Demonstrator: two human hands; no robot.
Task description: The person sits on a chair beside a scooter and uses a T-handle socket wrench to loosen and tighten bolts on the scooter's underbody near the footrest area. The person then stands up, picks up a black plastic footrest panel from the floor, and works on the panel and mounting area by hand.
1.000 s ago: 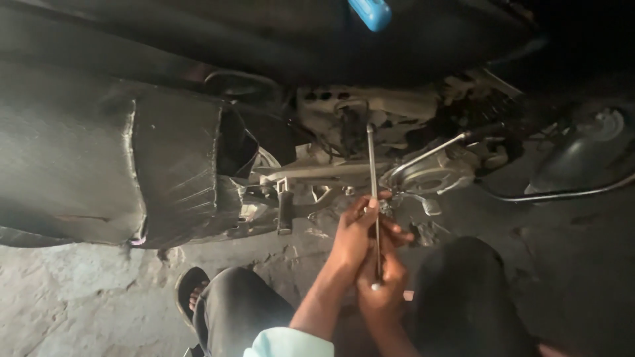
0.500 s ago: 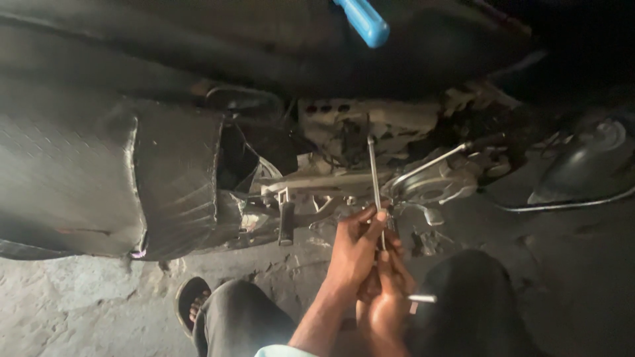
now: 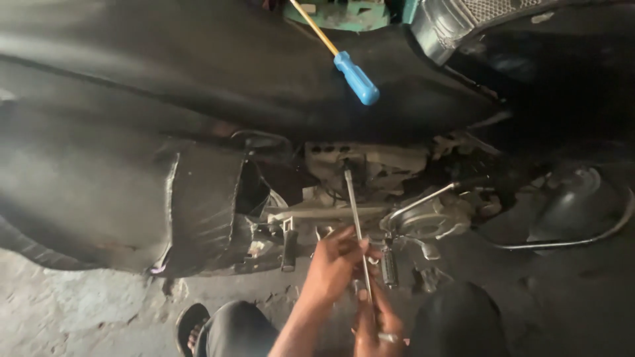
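A long thin metal rod tool [image 3: 353, 211] points up into the engine [image 3: 370, 172] of a black scooter lying in front of me. My left hand [image 3: 334, 268] pinches the rod at mid-length, fingers wrapped around it. Lower down, my right hand [image 3: 376, 327] grips the rod's bottom end near the frame's lower edge; a ring shows on one finger. The rod's tip rests against the grey engine block just under the seat.
A blue-handled screwdriver [image 3: 356, 78] lies on the black seat [image 3: 198, 73]. A footpeg [image 3: 289, 248] and chrome lever [image 3: 423, 198] sit beside my hands. My knees [image 3: 456, 324] and a sandalled foot [image 3: 192, 327] rest on the concrete floor [image 3: 73, 311].
The view has tilted downward on the scooter, so the screwdriver shows fully. Both hands have slid lower in the frame, still gripping the rod.
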